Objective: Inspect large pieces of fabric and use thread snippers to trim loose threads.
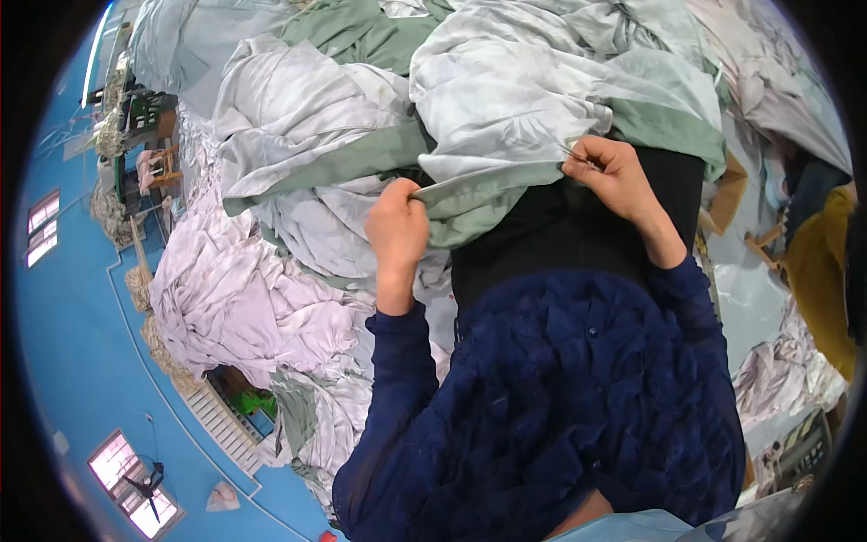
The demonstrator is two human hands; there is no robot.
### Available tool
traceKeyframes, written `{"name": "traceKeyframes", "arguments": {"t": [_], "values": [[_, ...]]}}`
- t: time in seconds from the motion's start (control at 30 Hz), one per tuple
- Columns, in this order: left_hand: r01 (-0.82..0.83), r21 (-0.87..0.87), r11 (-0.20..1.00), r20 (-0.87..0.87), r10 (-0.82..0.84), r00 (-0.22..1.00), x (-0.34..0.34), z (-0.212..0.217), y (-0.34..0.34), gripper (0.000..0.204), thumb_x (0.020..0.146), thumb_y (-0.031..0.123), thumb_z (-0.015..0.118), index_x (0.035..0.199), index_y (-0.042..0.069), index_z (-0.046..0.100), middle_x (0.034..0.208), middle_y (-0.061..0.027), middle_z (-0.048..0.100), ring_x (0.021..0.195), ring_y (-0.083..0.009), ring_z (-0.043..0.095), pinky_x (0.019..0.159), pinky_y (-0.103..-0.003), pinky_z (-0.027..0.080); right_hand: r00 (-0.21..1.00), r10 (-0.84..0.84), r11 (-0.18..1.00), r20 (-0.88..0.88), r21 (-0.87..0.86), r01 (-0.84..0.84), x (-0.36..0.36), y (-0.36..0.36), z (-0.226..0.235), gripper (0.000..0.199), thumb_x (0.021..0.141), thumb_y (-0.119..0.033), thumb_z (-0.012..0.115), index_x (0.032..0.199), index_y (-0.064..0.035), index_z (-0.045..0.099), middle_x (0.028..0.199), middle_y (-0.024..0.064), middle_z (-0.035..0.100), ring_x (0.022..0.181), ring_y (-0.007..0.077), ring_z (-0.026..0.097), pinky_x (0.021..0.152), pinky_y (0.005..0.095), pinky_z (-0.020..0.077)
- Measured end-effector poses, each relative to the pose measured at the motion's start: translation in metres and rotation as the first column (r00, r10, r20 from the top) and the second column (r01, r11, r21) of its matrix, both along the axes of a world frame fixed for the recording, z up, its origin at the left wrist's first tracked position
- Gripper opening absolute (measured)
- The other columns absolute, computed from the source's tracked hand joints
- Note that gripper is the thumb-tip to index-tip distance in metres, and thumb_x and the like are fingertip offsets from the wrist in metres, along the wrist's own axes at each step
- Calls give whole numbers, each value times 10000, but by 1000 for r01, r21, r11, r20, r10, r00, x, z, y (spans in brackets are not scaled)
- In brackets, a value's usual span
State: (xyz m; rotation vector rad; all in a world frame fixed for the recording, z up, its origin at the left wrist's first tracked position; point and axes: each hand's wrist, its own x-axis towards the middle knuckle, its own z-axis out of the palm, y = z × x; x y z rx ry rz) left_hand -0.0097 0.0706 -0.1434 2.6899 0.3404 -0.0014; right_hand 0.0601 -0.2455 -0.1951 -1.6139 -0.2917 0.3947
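A large white cloth [506,108] with a faint pale pattern and a green border lies heaped over my lap. My left hand [397,224] is closed on the edge of its green border [479,200], thumb on top. The hem runs taut from there to my right hand [619,176]. The fingers of my right hand are pinched together at the other end of the hem, around a small thin dark tool [587,163]. Its exact kind is too small to make out. More green border [339,163] folds away to the left of my left hand.
Piles of pale pinkish cloth [244,280] lie to the left, and more light fabric [768,63] at the far right. A mustard-yellow cloth [820,271] hangs at the right. On the left are a blue wall [72,334] and a white slatted rack [217,425].
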Motion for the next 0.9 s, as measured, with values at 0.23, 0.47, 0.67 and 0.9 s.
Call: {"name": "traceKeyframes", "arguments": {"t": [0.23,0.47,0.67,0.9], "values": [[415,-31,909,360,-378,853,24,4,-74,240,749,132,746,965,50,682,992,-99,655,941,-317,616,784,-411,489,1000,-24,993,-7,-113,23,-4,-1,3,212,883,-101,694,758,-42,533,622,-54,409,608,44,345,543,244,304],[376,-278,884,191,-333,924,43,0,-96,195,746,134,768,897,33,697,913,-95,650,793,-288,637,677,-369,496,997,-19,989,72,-147,29,-6,1,9,204,869,-112,710,771,-27,551,600,-14,406,577,75,349,524,266,316],[406,-383,830,195,-357,914,53,-6,-96,78,768,78,732,804,25,688,766,-124,624,680,-317,613,621,-378,481,994,-16,983,107,-181,35,-5,-1,7,198,861,-111,713,776,-24,556,600,10,416,574,87,364,526,274,328],[70,-657,751,101,-4,995,48,4,-71,79,891,55,663,836,1,651,699,-13,596,584,-68,531,539,-233,412,996,-56,987,76,-148,67,-5,-3,2,171,868,-105,696,787,-28,567,599,2,434,572,86,378,530,269,331]]}}
